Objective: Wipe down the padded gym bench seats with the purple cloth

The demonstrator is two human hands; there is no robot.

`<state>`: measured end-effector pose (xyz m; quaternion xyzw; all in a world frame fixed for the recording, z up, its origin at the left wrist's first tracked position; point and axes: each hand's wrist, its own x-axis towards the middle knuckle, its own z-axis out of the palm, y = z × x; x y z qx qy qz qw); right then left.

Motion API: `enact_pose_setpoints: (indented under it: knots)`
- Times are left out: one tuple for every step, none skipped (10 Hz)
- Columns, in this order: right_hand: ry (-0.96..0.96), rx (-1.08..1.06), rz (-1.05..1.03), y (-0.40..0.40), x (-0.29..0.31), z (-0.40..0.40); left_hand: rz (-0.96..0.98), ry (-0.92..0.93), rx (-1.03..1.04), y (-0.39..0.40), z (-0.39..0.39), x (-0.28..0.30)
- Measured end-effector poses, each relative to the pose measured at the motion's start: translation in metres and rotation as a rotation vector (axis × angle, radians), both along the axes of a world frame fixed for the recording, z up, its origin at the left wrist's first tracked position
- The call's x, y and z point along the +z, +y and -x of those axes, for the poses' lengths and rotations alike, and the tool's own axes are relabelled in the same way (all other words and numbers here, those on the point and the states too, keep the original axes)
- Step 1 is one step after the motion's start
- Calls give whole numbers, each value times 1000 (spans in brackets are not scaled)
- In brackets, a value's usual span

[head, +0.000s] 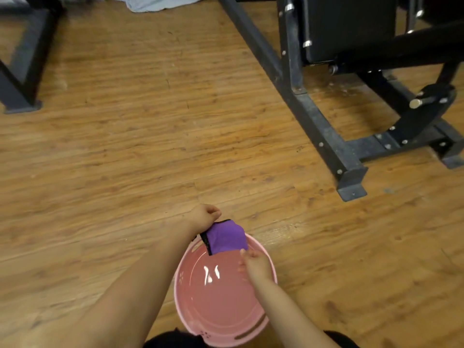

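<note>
A purple cloth [227,236] with a black edge hangs bunched over the far rim of a pink basin [187,312] that holds water on the wooden floor. My left hand [206,217] grips the cloth's upper end. My right hand [255,266] holds its lower edge above the water. A black padded gym bench [349,26] on a black steel frame stands at the upper right, well away from both hands.
The bench frame's long floor rail [324,126] runs diagonally to a foot near the right middle. Another black frame foot [22,101] stands at the upper left. A light grey fabric [150,3] lies at the top edge. Open wooden floor spreads between them.
</note>
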<state>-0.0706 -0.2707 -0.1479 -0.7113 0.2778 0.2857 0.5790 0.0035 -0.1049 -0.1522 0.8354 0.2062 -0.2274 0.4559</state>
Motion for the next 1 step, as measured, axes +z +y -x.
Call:
enact_pose_setpoints:
  knots:
    - [-77,159,161,-5,42,4,-161,-16,-59,-5,11,36]
